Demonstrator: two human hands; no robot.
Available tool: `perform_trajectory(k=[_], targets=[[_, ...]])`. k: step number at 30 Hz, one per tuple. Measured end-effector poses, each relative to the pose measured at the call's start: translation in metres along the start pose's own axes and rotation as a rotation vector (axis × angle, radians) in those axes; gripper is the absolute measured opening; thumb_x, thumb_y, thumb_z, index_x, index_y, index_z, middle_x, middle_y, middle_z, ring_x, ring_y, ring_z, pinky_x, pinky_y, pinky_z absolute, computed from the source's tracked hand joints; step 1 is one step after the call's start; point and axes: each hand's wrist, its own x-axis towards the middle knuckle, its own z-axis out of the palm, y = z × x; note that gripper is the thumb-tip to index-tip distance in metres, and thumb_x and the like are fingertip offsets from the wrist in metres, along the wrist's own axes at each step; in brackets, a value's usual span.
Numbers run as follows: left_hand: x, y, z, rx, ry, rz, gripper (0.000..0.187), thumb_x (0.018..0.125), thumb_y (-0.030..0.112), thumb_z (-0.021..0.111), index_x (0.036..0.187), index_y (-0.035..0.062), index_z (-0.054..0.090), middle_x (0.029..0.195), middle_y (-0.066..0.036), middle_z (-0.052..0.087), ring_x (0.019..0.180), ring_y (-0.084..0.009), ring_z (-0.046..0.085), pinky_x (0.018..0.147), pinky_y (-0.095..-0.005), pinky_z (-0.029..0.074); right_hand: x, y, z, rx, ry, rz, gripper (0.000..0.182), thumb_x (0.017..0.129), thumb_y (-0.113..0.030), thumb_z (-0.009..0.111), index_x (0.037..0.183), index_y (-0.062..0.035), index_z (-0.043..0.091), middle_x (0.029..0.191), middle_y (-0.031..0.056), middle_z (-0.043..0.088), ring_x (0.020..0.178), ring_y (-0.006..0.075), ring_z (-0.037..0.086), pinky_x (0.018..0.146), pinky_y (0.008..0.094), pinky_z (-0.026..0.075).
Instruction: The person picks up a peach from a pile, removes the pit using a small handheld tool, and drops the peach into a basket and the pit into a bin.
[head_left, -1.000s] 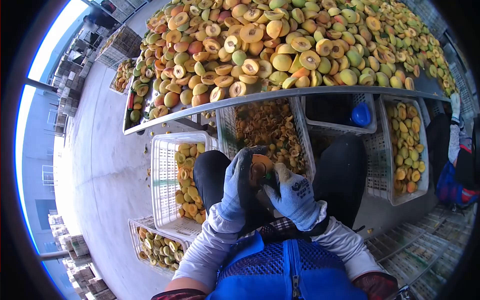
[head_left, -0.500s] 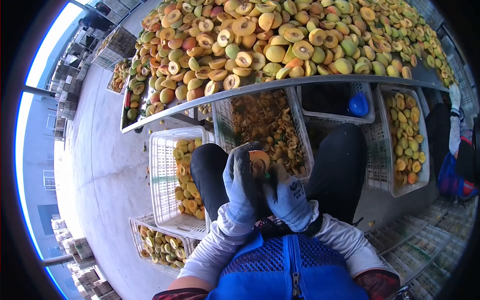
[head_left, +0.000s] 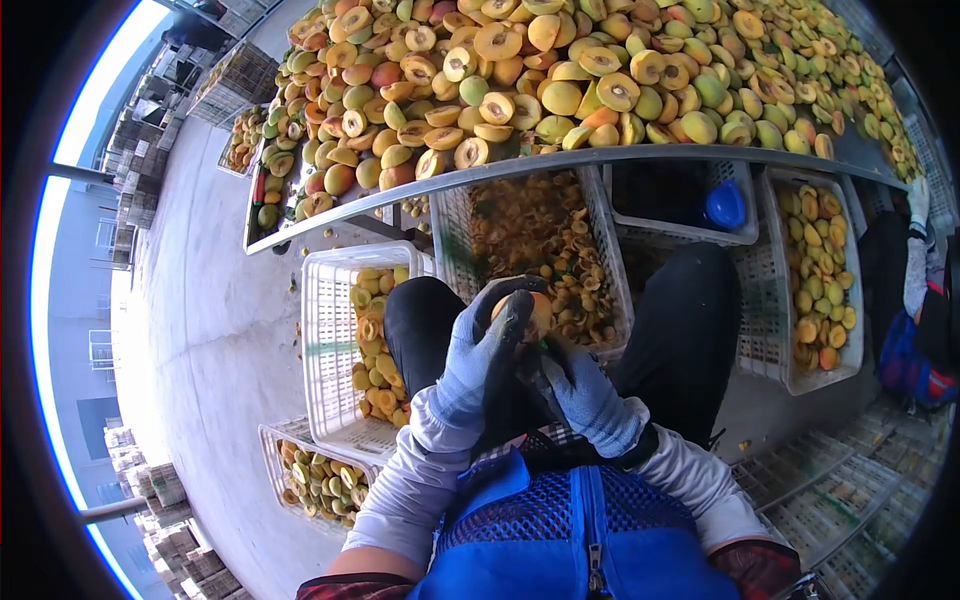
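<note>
my left hand has tilted the peach half upward, clenched round it; right hand grips a small tool (mostly hidden), which could slip into my glove.

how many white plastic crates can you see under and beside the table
5: one by the left knee, one behind it, one ahead, one with a blue lid, one at right. More may be hidden.

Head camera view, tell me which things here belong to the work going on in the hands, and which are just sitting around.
In use:
left hand, gripping a peach half
right hand, working at the same fruit
crate of scraps just beyond the hands

Just lying about:
heap of halved peaches on the table
blue lid
crate of halves on the right
stacked crates at far left
</note>
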Motion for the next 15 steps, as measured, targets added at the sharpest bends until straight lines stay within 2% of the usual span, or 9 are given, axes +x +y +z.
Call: perform_trajectory(k=[1,3,4,6,7,9,12,14,15], targets=[[0.004,0.004,-0.007,-0.119,-0.061,-0.081,0.032,0.092,0.027,0.054,0.108,-0.0001,0.058,0.093,-0.004,0.061,0.085,-0.0093,0.054,0.078,-0.0239,0.044,0.002,0.002,0.003,0.003,-0.002,-0.002,0.019,0.089,-0.022,0.054,0.096,-0.0046,0.055,0.074,0.0185,0.059,0.063,0.0337,0.059,0.055,0.0380,0.043],[0.004,0.009,-0.008,0.006,-0.056,-0.110,0.030,0.091,0.024,0.056,0.106,-0.0011,0.059,0.093,-0.004,0.062,0.086,-0.0095,0.055,0.078,-0.0238,0.045,0.003,0.004,0.010,-0.370,0.253,-0.494,0.020,0.091,-0.025,0.051,0.094,-0.0049,0.056,0.068,0.0112,0.058,0.052,0.0242,0.055,0.049,0.0308,0.041],[0.003,0.008,-0.008,0.008,-0.054,-0.111,0.030,0.091,0.024,0.056,0.106,-0.0011,0.059,0.093,-0.004,0.062,0.086,-0.0095,0.055,0.078,-0.0238,0.045,0.000,0.007,0.010,-0.367,0.252,-0.495,0.020,0.091,-0.025,0.051,0.094,-0.0049,0.056,0.068,0.0112,0.058,0.052,0.0242,0.055,0.049,0.0308,0.041],[0.001,0.002,-0.006,0.037,-0.014,0.017,0.027,0.089,0.020,0.057,0.105,-0.0016,0.060,0.094,-0.005,0.062,0.086,-0.0103,0.055,0.079,-0.0244,0.045,-0.008,0.010,0.004,0.792,-0.250,0.446,0.032,0.095,-0.030,0.044,0.108,-0.0021,0.053,0.084,0.0098,0.059,0.070,0.0191,0.059,0.063,0.0297,0.049],[-0.001,-0.001,-0.005,0.034,-0.015,0.014,0.027,0.089,0.020,0.057,0.105,-0.0016,0.060,0.094,-0.005,0.062,0.086,-0.0103,0.055,0.079,-0.0244,0.045,-0.009,0.009,-0.001,0.792,-0.247,0.450,0.032,0.095,-0.030,0.044,0.108,-0.0021,0.053,0.084,0.0098,0.059,0.070,0.0191,0.059,0.063,0.0297,0.049],[-0.004,-0.006,-0.004,0.064,0.022,0.070,0.025,0.087,0.016,0.057,0.105,-0.0020,0.059,0.094,-0.006,0.063,0.085,-0.0109,0.056,0.079,-0.0249,0.045,-0.006,0.004,-0.008,1.374,-0.551,0.781,0.037,0.095,-0.041,0.040,0.096,-0.0062,0.053,0.066,0.0032,0.051,0.047,0.0119,0.047,0.041,0.0246,0.039],[-0.002,-0.010,-0.004,-0.002,-0.017,0.065,0.025,0.086,0.013,0.057,0.106,-0.0024,0.059,0.095,-0.007,0.062,0.087,-0.0105,0.055,0.079,-0.0258,0.045,-0.008,0.000,0.000,1.738,-0.646,0.873,0.043,0.094,-0.049,0.037,0.089,-0.0078,0.050,0.059,0.0005,0.043,0.038,0.0083,0.037,0.033,0.0214,0.029],[0.000,-0.014,-0.006,-0.027,-0.053,0.096,0.025,0.086,0.012,0.058,0.106,-0.0024,0.059,0.095,-0.007,0.062,0.088,-0.0106,0.055,0.080,-0.0261,0.045,-0.007,0.003,0.006,1.870,-0.707,0.858,0.043,0.093,-0.050,0.037,0.088,-0.0089,0.050,0.058,-0.0003,0.041,0.040,0.0086,0.037,0.034,0.0220,0.030],[0.000,-0.020,-0.006,-0.212,-0.067,-0.036,0.027,0.085,0.014,0.059,0.106,-0.0020,0.059,0.095,-0.007,0.062,0.088,-0.0112,0.055,0.079,-0.0267,0.045,-0.006,0.005,0.007,2.004,-0.763,0.839,0.044,0.093,-0.051,0.036,0.087,-0.0100,0.051,0.057,-0.0011,0.039,0.041,0.0089,0.037,0.035,0.0226,0.030]])
